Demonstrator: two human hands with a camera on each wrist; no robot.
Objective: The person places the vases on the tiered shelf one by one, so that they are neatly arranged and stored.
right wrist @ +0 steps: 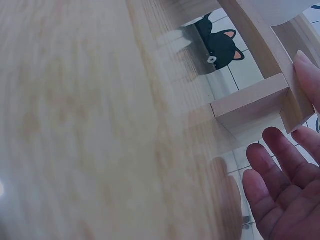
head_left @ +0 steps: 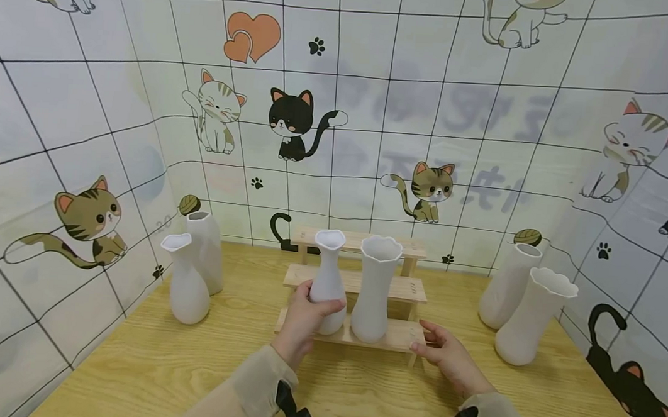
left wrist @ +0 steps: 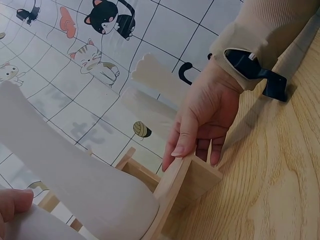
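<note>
A three-tier wooden stand (head_left: 406,288) stands on the table. My left hand (head_left: 303,320) grips a white narrow-necked vase (head_left: 329,265) upright at the left of its lowest tier, thumb across the front. Beside it, a wider white vase with a wavy rim (head_left: 376,286) stands on the same tier. At the right end of that tier, my right hand (head_left: 448,356) pinches the board, thumb on top and index finger at its edge. The other fingers (right wrist: 262,187) are loosely bent below the board in the right wrist view.
On the left stand a narrow-necked white vase (head_left: 189,283) and a taller white one (head_left: 209,249) behind it. Two more white vases, one plain-rimmed (head_left: 508,287) and one wavy-rimmed (head_left: 532,319), stand on the right. A cat-printed sheet (head_left: 362,109) hangs around the wooden table (head_left: 352,398).
</note>
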